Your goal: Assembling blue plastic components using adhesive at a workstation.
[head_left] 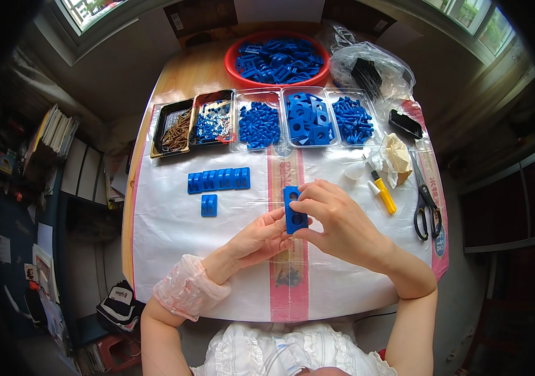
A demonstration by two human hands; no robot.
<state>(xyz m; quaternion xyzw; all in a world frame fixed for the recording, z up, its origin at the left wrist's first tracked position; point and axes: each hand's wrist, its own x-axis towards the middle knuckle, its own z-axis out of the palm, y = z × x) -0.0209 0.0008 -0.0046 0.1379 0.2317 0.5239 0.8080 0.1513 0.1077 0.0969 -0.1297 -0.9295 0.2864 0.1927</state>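
A row of blue pieces (218,180) lies on the desk (183,74). The left hand (257,242) has its fingers closed on the lower left edge of the blue block (289,213), best kept steady between both hands; the right hand (337,219) grips its right side, ideally pressing evenly.

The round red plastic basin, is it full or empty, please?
Full: blue plastic parts heap up inside the red basin, hiding its bottom.

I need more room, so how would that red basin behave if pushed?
The red basin is probably fairly heavy, being heaped with blue parts. Those near its rim might spill if jolted. Its broad, round shape suggests it would slide rather than tip.
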